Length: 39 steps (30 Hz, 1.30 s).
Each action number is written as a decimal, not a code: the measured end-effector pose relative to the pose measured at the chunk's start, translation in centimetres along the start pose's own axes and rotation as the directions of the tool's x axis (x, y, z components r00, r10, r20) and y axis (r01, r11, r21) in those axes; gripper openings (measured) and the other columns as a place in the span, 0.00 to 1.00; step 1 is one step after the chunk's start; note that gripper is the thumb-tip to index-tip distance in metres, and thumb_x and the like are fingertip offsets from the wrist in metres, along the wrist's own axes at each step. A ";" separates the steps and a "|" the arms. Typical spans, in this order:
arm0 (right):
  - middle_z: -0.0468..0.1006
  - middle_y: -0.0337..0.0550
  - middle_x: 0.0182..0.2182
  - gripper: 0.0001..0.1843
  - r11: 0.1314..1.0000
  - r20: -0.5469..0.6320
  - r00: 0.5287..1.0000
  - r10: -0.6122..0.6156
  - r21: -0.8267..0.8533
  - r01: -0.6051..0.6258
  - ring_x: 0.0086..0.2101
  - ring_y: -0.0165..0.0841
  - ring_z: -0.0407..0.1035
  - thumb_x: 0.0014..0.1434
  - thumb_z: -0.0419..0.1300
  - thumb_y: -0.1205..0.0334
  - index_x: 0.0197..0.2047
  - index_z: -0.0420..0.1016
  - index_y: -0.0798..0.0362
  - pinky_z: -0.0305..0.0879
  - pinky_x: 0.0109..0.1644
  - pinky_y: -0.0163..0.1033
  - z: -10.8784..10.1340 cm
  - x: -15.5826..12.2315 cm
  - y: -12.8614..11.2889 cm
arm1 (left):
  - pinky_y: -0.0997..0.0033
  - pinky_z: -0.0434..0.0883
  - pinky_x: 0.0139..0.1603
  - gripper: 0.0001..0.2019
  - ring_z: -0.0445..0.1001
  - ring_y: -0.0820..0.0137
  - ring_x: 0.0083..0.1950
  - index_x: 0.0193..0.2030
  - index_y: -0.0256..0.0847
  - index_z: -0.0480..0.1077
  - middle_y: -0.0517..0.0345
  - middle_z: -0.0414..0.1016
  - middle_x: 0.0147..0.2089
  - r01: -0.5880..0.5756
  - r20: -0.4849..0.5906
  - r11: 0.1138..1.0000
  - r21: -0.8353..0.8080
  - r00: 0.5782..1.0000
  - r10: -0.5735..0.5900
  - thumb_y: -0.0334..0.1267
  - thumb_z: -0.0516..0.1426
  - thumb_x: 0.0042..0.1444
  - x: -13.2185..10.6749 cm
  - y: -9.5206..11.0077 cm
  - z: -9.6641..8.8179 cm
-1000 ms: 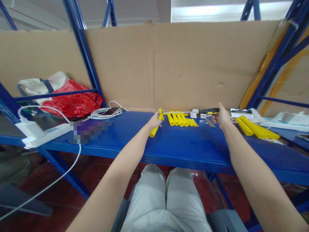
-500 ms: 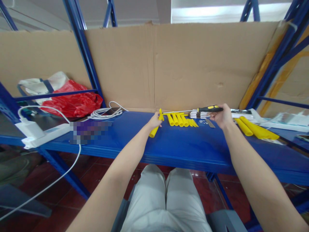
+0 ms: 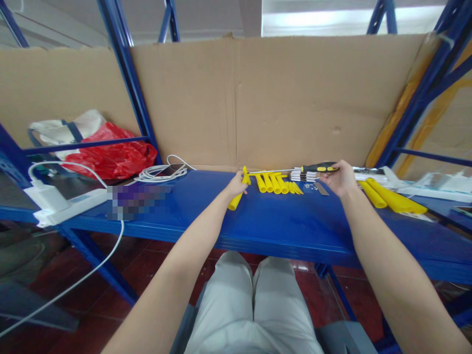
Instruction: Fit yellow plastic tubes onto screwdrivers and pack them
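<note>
My left hand (image 3: 238, 186) is closed around a yellow plastic tube with a crosspiece at its top (image 3: 235, 202), held tilted over the blue shelf (image 3: 273, 221). In my right hand (image 3: 341, 178) is the black and yellow handle of a long screwdriver (image 3: 317, 167). Its thin shaft runs level to the left, and its tip meets the upper part of the yellow tube. Between my hands lies a row of similar yellow tubes (image 3: 275, 184), with small yellow pointed pieces (image 3: 295, 188) beside them. Small screws (image 3: 309, 186) and a flat grey metal strip (image 3: 321, 189) lie near my right hand.
Behind the row sits a stack of white and dark pieces (image 3: 303, 174). Larger yellow cones (image 3: 396, 195) lie at right. On the left are a power strip (image 3: 73, 205), a coiled white cable (image 3: 160, 173) and a red plastic bag (image 3: 110, 153). A cardboard sheet (image 3: 287, 103) stands at the back.
My right hand's fingers have shifted slightly around the screwdriver handle, and the handle looks turned. The left hand and the yellow tube stay in place.
</note>
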State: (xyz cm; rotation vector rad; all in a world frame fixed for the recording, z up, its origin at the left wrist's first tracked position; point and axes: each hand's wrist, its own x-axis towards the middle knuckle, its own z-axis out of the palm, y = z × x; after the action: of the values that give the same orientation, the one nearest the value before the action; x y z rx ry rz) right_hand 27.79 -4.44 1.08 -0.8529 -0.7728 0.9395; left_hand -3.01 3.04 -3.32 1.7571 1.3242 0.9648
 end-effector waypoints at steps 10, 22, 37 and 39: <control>0.69 0.39 0.20 0.17 0.997 -0.024 0.998 -0.053 -0.060 0.052 0.18 0.29 0.63 0.60 0.60 0.47 0.29 0.64 0.51 0.65 0.20 0.34 0.5 0.0 0.3 | 0.81 0.69 0.25 0.30 0.72 0.80 0.24 0.63 0.39 0.57 0.55 0.74 0.46 -0.011 -0.008 1.000 0.012 1.000 0.011 0.19 0.54 0.54 0.2 -0.2 0.0; 0.57 0.33 0.11 0.16 0.976 -0.069 0.997 -0.026 -0.217 0.011 0.11 0.25 0.47 0.62 0.53 0.52 0.26 0.58 0.49 0.42 0.10 0.29 0.8 -0.8 0.2 | 0.80 0.70 0.26 0.30 0.73 0.80 0.25 0.63 0.39 0.58 0.52 0.75 0.48 -0.009 -0.020 1.000 0.001 1.000 0.009 0.19 0.54 0.54 0.0 -0.1 0.0; 0.52 0.33 0.12 0.21 0.957 0.057 0.995 0.079 -0.285 -0.060 0.12 0.25 0.44 0.59 0.53 0.43 0.24 0.53 0.48 0.41 0.11 0.30 -0.3 -0.2 0.0 | 0.80 0.70 0.25 0.28 0.71 0.81 0.23 0.62 0.39 0.58 0.54 0.74 0.47 -0.011 -0.011 1.000 0.009 1.000 0.011 0.19 0.54 0.55 0.0 -0.2 0.0; 0.54 0.34 0.13 0.20 0.956 0.077 0.991 0.105 -0.281 -0.080 0.12 0.25 0.45 0.59 0.53 0.44 0.25 0.54 0.48 0.42 0.12 0.31 -0.2 -0.4 -0.3 | 0.81 0.69 0.25 0.28 0.70 0.82 0.23 0.62 0.39 0.58 0.54 0.75 0.47 -0.007 -0.009 1.000 0.002 1.000 0.007 0.19 0.53 0.55 0.1 -0.2 -0.1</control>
State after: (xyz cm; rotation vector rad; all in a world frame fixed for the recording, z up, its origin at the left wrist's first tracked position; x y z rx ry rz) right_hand 27.85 -4.96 1.15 -1.1044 -0.9657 0.9717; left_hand -3.16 3.16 -3.44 1.7617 1.3259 0.9773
